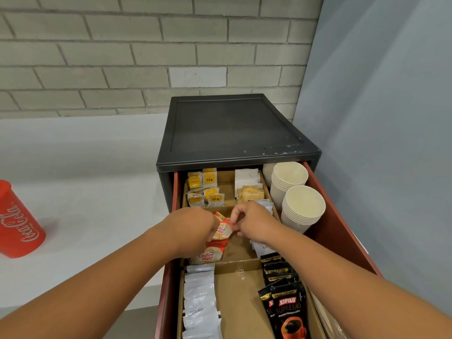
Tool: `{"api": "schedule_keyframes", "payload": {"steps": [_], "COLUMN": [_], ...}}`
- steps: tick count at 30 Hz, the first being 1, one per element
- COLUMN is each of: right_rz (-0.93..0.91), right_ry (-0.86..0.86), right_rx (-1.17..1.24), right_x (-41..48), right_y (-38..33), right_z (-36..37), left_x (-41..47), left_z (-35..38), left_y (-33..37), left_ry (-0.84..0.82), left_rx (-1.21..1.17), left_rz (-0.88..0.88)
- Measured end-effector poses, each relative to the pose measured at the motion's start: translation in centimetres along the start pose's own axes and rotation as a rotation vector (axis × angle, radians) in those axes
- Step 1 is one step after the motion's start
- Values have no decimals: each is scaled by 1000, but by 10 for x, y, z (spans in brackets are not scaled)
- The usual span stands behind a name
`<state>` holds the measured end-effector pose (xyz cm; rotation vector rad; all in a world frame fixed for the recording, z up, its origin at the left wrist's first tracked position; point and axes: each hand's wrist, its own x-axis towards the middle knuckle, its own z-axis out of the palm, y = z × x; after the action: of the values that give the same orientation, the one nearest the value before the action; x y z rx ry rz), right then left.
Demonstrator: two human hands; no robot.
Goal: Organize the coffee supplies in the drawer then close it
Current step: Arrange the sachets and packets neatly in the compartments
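Middle of drawer (342,231): left hand (193,228) grips Coffee mate sachets (221,231); right hand (254,222) pinches one. Risk: sachet slips into wrong drawer compartment; forearm tips cup stack (303,209) at drawer's right.

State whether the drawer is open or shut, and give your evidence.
Open. The drawer juts out from the black cabinet, exposing tea bags and paper cups.

A dark drawer unit (234,128) is set at the right end of a white counter (85,155), and a red Coca-Cola cup (17,221) is stood well apart to its left.
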<state>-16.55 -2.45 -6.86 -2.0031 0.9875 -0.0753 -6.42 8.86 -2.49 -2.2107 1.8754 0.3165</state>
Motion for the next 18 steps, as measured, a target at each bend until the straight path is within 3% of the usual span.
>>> {"api": "schedule_keyframes", "payload": {"steps": [3, 6, 12, 15, 18], "right_rz": [36, 34, -60, -166, -191], "right_ry": [-27, 13, 63, -20, -164], "right_rx": [-384, -481, -312, -127, 21], "right_x": [19, 23, 19, 10, 0], "right_y": [-9, -10, -11, -16, -18], "right_z": [4, 16, 18, 3, -9], "left_x": [1, 2, -1, -3, 1], "left_z": [5, 7, 9, 11, 12], "left_y": [-1, -3, -6, -8, -7], "left_ry": [9, -20, 113, 181, 149], "left_rx": [6, 49, 32, 58, 36], "left_rz": [-11, 15, 79, 113, 78]}}
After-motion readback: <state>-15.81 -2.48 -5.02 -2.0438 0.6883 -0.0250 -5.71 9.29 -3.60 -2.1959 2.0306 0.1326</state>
